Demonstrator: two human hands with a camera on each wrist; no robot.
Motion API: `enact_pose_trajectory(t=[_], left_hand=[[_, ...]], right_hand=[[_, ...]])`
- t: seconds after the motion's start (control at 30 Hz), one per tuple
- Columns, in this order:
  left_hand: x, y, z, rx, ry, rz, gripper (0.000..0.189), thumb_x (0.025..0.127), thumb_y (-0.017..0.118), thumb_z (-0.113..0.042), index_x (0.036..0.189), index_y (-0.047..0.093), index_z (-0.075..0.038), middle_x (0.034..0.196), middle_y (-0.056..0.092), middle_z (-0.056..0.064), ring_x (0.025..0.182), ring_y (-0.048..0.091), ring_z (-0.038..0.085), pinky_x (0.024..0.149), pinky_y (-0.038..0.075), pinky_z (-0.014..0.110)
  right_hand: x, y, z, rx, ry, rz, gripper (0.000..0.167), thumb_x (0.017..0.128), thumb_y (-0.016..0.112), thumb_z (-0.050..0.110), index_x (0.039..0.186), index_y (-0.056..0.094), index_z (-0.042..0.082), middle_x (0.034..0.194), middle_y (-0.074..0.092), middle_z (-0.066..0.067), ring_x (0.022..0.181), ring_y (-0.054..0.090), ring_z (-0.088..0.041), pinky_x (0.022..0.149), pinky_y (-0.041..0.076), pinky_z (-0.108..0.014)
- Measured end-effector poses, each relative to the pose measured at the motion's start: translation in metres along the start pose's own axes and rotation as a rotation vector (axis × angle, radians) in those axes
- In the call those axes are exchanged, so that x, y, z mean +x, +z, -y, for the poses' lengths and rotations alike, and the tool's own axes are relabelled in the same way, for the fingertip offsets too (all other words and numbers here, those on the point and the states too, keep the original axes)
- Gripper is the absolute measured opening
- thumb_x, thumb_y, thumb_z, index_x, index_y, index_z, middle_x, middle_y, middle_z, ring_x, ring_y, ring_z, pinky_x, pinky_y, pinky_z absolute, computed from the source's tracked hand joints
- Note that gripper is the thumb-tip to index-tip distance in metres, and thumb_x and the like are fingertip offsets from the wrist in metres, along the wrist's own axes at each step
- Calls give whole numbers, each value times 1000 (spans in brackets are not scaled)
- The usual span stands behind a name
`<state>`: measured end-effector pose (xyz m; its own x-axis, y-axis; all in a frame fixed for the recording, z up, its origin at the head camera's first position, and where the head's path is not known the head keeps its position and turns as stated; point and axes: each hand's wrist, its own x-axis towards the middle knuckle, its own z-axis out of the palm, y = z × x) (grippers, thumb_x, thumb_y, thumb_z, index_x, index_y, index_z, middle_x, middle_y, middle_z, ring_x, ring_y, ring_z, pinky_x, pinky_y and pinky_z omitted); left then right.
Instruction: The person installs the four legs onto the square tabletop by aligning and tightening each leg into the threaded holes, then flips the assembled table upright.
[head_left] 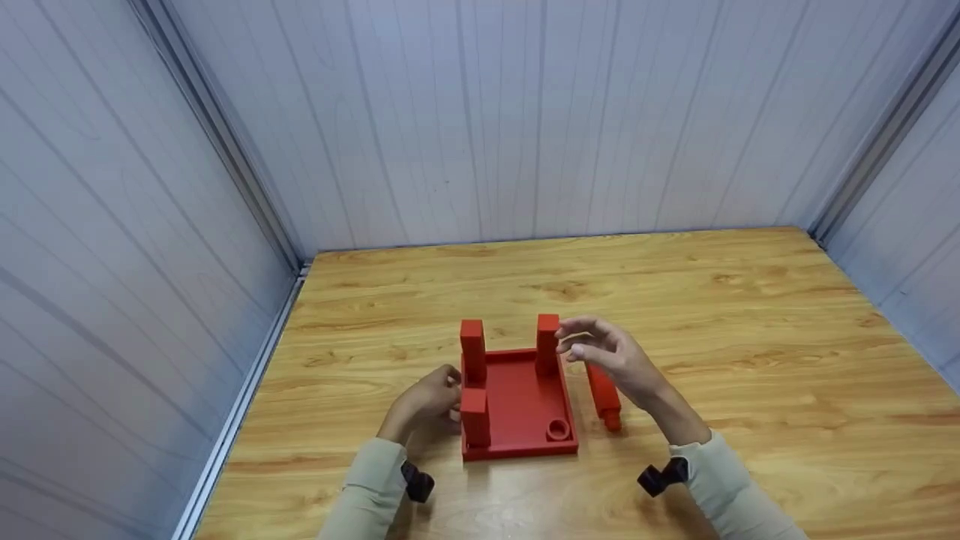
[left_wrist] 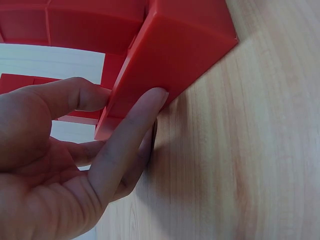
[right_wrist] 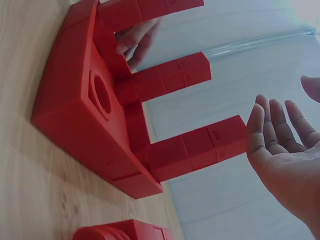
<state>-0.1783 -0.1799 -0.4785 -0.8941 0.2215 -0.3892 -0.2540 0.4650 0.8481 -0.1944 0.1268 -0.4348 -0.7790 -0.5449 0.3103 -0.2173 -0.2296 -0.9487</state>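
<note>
A red rectangular tray-like base [head_left: 523,452] lies on the table with three square posts [head_left: 475,418] upright at its corners. The near right corner has a bare round socket [head_left: 557,430]. My left hand [head_left: 431,395] is at the base's left side, fingers and thumb gripping its edge [left_wrist: 165,55]. Near the far right post [head_left: 547,341], my right hand [head_left: 619,364] hovers with loosely bent fingers and nothing held; in the right wrist view its fingers [right_wrist: 275,125] are apart from the post. A loose red post [head_left: 603,390] with a round end lies right of the base.
The wood-grain table [head_left: 750,322] meets a pale panelled wall [head_left: 510,120] at the back. More panels [head_left: 135,247] stand at the left, with a metal strip along the table's left edge. Each wrist wears a small black camera [head_left: 418,484].
</note>
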Motion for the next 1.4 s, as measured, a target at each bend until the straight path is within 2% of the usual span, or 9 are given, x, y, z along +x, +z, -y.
enact_pose_trajectory(t=[0.23,0.43,0.57,0.7,0.83,0.97,1.17,1.4], left_hand=[[0,1,1,-29,-22,9,36,91,53,-8,123,43,4,93,54,12,73,58,19,67,59,40],[-1,1,1,-28,-22,3,37,90,53,-8,124,43,4,98,55,14,76,59,20,67,60,41],[-1,1,1,-30,-18,1,38,89,53,-7,124,43,5,98,55,14,76,58,20,69,59,41],[0,1,2,-28,-19,2,38,89,53,-7,124,43,5,96,54,13,75,57,19,70,59,41],[-1,0,2,9,-1,-1,38,89,53,-8,124,44,5,99,54,13,79,56,19,70,57,38],[0,0,3,18,4,1,37,90,52,-9,123,44,4,102,54,14,81,57,20,68,57,39],[1,0,3,11,9,3,37,89,54,-8,122,44,5,99,54,14,79,56,20,68,56,37],[3,0,4,-31,8,9,39,88,53,-4,124,42,6,100,54,16,78,58,20,71,58,40]], right_hand=[[-4,-11,3,-39,19,-41,41,95,55,7,130,44,-10,122,55,-18,109,57,-31,90,53,-31],[-7,-19,3,-115,107,-141,38,93,61,15,127,51,0,120,56,-18,107,60,-27,89,54,-32],[-9,-25,2,-140,179,-202,39,93,61,18,126,51,-1,117,56,-14,107,60,-29,90,54,-33],[-11,-29,2,-155,239,-230,43,94,61,20,128,47,-2,117,56,-11,108,59,-29,95,52,-39],[-12,-32,2,-180,288,-250,46,93,61,22,129,46,-3,120,54,-14,107,59,-25,98,49,-45],[-12,-35,0,-202,330,-266,45,94,61,21,129,46,-3,125,51,-22,108,59,-23,98,49,-44],[-13,-39,-2,-238,391,-298,48,93,61,23,130,45,-3,126,50,-23,110,57,-22,98,49,-40],[-14,-42,-3,-267,450,-312,48,95,59,21,132,43,-5,127,49,-23,116,53,-33,101,46,-46]])
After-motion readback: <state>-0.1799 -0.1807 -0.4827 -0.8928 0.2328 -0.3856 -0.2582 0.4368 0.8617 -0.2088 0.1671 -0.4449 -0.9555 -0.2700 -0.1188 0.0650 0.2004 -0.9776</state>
